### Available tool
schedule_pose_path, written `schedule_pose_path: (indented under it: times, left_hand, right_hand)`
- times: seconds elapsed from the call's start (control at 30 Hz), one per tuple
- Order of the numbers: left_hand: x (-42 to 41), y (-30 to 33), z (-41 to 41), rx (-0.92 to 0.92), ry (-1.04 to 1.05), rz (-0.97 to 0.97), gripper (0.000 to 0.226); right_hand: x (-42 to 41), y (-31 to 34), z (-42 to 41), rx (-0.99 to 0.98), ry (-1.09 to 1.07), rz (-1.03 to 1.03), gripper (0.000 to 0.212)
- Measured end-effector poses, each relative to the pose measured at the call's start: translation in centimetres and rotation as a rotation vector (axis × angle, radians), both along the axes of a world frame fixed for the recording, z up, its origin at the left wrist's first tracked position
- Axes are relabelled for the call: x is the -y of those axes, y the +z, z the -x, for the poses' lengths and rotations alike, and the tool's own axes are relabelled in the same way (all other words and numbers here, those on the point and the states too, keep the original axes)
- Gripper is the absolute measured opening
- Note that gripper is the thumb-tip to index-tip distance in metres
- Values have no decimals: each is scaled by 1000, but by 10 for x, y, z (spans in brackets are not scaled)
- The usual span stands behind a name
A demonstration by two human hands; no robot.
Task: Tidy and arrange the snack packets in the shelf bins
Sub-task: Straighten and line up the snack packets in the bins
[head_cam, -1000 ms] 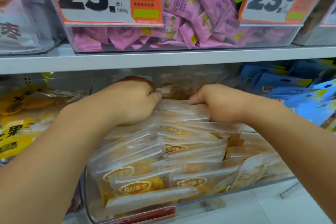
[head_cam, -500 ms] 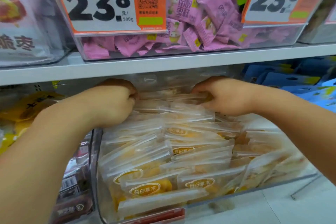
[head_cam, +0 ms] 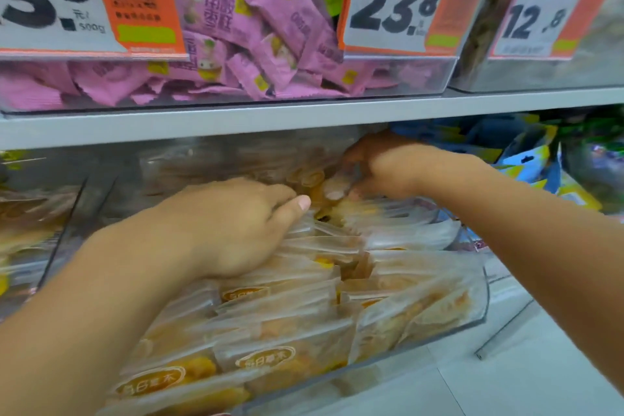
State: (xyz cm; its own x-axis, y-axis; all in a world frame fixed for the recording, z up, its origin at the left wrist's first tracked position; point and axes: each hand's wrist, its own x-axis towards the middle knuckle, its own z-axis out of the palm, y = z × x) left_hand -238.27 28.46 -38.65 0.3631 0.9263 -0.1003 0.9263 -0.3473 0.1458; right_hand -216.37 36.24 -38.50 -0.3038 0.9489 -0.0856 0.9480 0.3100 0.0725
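Note:
A clear plastic bin on the lower shelf holds several clear packets with yellow snacks, standing in rows. My left hand lies on the packets at the bin's middle, fingers curled down into the rows, thumb pointing right. My right hand reaches deep under the upper shelf at the bin's back and pinches a small packet between thumb and fingers. Motion blur hides the fingertips of that hand.
The grey upper shelf edge runs just above both hands. On it stand a bin of pink packets and price cards. Blue and yellow bags fill the right; yellow packets sit to the left.
The view has shifted right and closer. My right hand has moved deeper to the bin's back and taken a small packet; my left hand has slid right onto the middle rows.

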Motion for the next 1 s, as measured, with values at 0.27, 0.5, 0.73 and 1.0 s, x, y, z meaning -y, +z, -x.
schedule_pose_path:
  times: [0.27, 0.5, 0.73, 1.0]
  left_hand:
    - [-14, -9, 7, 6, 85, 96, 96]
    - [-15, -11, 3, -43, 72, -115, 75]
    - [-19, -12, 5, -11, 134, -47, 75]
    - [-18, -11, 3, -19, 230, -32, 80]
  right_hand:
    - [33, 10, -8, 94, 96, 55, 26]
    - [18, 4, -16, -30, 204, 14, 36]
    - [-7, -6, 4, 77, 251, 38, 52]
    - [6, 18, -18, -370, -75, 178, 66]
